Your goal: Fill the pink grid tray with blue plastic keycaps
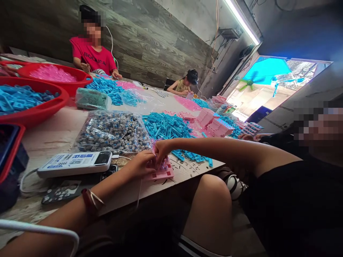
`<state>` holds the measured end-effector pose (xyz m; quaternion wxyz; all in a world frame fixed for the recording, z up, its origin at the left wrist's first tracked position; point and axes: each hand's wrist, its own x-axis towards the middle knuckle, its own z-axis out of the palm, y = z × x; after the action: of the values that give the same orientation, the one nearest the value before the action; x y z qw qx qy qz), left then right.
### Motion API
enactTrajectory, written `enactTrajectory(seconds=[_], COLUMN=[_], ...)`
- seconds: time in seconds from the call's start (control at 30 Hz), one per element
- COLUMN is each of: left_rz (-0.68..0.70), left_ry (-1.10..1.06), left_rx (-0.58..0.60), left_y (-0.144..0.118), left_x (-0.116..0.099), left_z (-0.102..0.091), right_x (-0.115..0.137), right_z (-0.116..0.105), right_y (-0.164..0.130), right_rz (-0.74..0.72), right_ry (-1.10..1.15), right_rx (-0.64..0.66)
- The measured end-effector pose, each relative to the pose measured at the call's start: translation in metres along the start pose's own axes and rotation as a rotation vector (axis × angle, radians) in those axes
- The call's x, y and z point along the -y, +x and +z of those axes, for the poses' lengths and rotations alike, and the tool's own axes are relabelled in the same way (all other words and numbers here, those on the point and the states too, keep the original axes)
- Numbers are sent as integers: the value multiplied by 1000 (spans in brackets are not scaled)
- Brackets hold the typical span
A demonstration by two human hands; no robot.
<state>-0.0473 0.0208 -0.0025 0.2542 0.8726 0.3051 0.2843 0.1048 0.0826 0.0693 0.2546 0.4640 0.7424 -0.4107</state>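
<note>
Head view: the table edge runs across the lower middle of the frame.
Left hand [140,165]: curled, fingers pressed on the near-left part of the pink tray [163,173]; whether it pinches a small piece, I cannot tell.
Right hand [161,149]: fingers bent down onto the tray's far edge, seemingly pinching something small; unclear what.
Tray position: flat at the table's near edge, directly under both hands, long axis left to right.
Nearer hand: both touch it.
Behind: clear bag of grey-blue pieces [114,131] just beyond the left hand; blue parts pile [167,125] beyond the right.
Left: white device [75,163].
</note>
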Motion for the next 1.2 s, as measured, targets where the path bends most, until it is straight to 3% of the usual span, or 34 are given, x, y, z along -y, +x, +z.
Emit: enactTrajectory(seconds=[0.17, 0.47, 0.6, 0.87, 0.97, 1.07, 1.2], left_rz=[46, -57, -121, -88, -48, 35, 78], left_ry=[-16, -106, -109, -126, -108, -108, -106], left_rx=[-5, -63, -57, -47, -39, -34, -55], left_y=[0, 0, 1, 1, -2, -4, -5], left_x=[-3, 2, -1, -1, -3, -4, -4], left_z=[0, 10, 8, 4, 2, -1, -3], right_x=[3, 1, 3, 0, -11, -22, -36], right_z=[0, -3, -2, -2, 1, 9, 29], right_y=[2, 12, 12, 10, 6, -3, -18], right_rz=[27, 34, 23, -20, -108, -272, -489], right_ry=[17, 32, 22, 33, 34, -2, 172], right_rx=[18, 105, 92, 66, 17, -139, -261])
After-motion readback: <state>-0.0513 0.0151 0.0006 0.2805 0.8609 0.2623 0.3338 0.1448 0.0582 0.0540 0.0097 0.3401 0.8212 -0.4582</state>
